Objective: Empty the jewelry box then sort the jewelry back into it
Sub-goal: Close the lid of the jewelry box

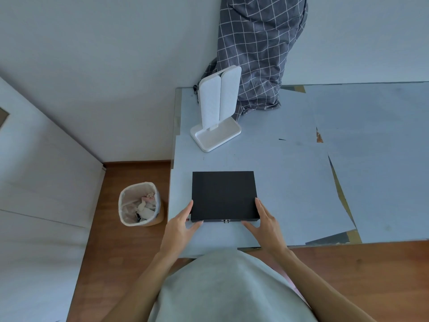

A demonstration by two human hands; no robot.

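A flat black jewelry box [224, 195] lies closed on the pale table [290, 182], with a small metal clasp on its near edge. My left hand [182, 223] touches the box's near left corner, fingers straight along the side and thumb at the front edge. At the near right corner my right hand [263, 223] does the same, fingers straight against the side and thumb toward the front. No jewelry is visible.
A white folded stand mirror [217, 112] stands behind the box. A grey checked cloth [257, 49] hangs at the back of the table. A lined waste bin [140, 204] with scraps sits on the wooden floor to the left of the table.
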